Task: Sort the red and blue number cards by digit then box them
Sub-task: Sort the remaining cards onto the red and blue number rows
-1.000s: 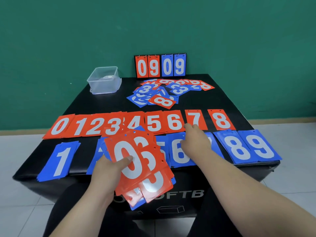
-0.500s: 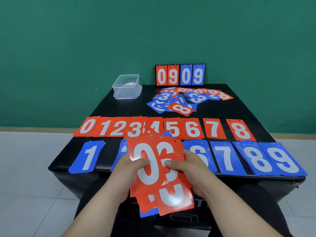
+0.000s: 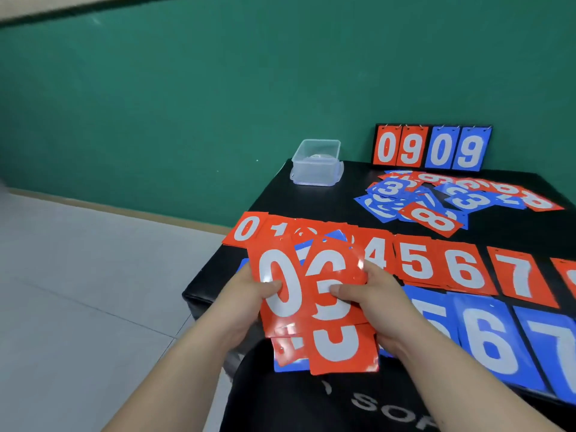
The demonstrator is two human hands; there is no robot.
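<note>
Both hands hold a fanned stack of cards [image 3: 324, 310] over the near left corner of the black table [image 3: 327, 198]. My left hand [image 3: 249, 304] grips the stack's left side, thumb on a red 0 card [image 3: 279, 282]. My right hand [image 3: 374, 297] pinches a red 3 card [image 3: 335, 275] on the stack's right. A row of red piles [image 3: 414, 263] runs 0 to 7 behind the stack. Blue piles [image 3: 486, 338] showing 5, 6 and 7 lie in the near row. An unsorted heap of cards [image 3: 436, 201] sits farther back.
A clear plastic box [image 3: 316, 162] stands at the table's far left corner. A flip scoreboard [image 3: 431, 148] reading 0909 stands against the green wall at the back. Grey tiled floor [image 3: 78, 291] lies to the left of the table.
My right hand came back from the red 7 pile and took hold of the stack's right side. The view swung left, so the table now sits to the right.
</note>
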